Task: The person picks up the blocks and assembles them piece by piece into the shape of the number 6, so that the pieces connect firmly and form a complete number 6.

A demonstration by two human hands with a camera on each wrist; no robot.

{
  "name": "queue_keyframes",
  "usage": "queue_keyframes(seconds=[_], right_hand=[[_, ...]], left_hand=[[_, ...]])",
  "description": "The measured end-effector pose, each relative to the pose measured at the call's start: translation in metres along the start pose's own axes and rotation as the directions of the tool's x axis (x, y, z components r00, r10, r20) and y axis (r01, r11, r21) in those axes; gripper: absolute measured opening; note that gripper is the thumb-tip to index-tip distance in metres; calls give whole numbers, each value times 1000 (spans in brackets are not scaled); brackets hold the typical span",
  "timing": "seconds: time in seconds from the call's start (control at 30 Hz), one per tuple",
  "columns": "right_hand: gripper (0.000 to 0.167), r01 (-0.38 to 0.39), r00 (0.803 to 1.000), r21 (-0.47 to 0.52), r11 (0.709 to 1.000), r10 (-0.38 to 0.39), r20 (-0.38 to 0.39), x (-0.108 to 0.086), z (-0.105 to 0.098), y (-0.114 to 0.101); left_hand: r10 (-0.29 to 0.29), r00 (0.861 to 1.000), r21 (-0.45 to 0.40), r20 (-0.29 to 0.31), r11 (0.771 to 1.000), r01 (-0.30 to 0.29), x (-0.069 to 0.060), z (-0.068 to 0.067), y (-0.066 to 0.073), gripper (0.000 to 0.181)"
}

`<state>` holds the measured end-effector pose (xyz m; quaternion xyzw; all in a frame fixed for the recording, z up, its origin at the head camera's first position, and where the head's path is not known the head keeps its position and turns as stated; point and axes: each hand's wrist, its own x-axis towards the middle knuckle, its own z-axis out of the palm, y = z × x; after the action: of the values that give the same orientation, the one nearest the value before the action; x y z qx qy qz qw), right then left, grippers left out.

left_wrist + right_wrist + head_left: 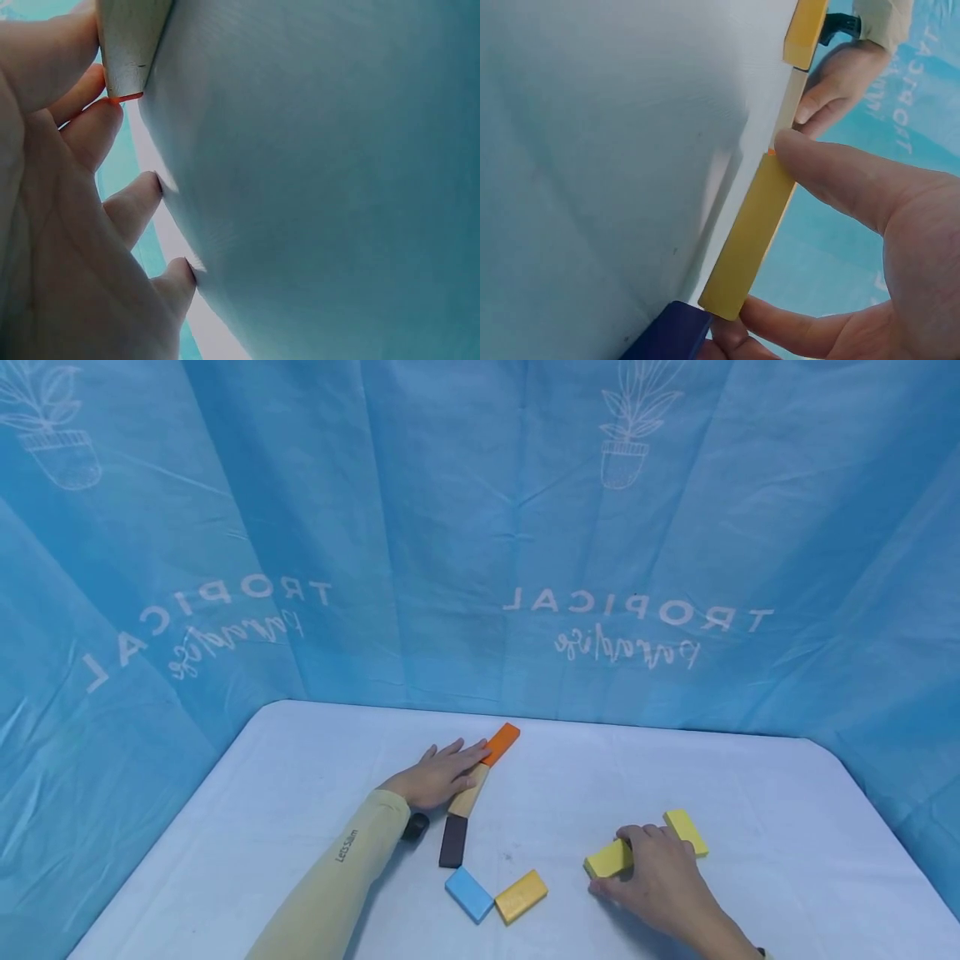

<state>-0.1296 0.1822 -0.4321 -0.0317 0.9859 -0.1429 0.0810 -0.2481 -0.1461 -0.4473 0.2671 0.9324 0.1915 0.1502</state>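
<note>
My left hand rests on a line of blocks at the table's far middle, its fingers mostly straight and spread. Its fingertips touch the orange block, and its thumb lies by the plain wooden block. In the left wrist view the wooden block stands beside thumb and fingers. At the right, my right hand pinches a yellow block between thumb and fingers. Another yellow block lies just beyond that hand. A dark blue block touches the held block's end in the right wrist view; the hand hides it from the head view.
A black block continues the line towards me, followed by a light blue block and an orange-yellow block set at angles. All lie on a white table. A blue printed curtain hangs behind and at the sides.
</note>
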Motion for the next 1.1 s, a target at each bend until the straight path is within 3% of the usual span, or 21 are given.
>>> queue_keyframes(seconds=[0.33, 0.6, 1.1], right_hand=[[79, 40, 997, 56, 998, -36, -62, -1, -4, -5], [78, 91, 991, 40, 995, -86, -101, -1, -6, -12], [77, 132, 989, 143, 981, -120, -88, 2, -5, -21]], left_hand=[[-1, 1000, 9, 0, 1000, 1, 1, -1, -1, 59], [-4, 1000, 4, -1, 1000, 4, 2, 0, 0, 58], [2, 1000, -1, -5, 1000, -2, 0, 0, -1, 58]])
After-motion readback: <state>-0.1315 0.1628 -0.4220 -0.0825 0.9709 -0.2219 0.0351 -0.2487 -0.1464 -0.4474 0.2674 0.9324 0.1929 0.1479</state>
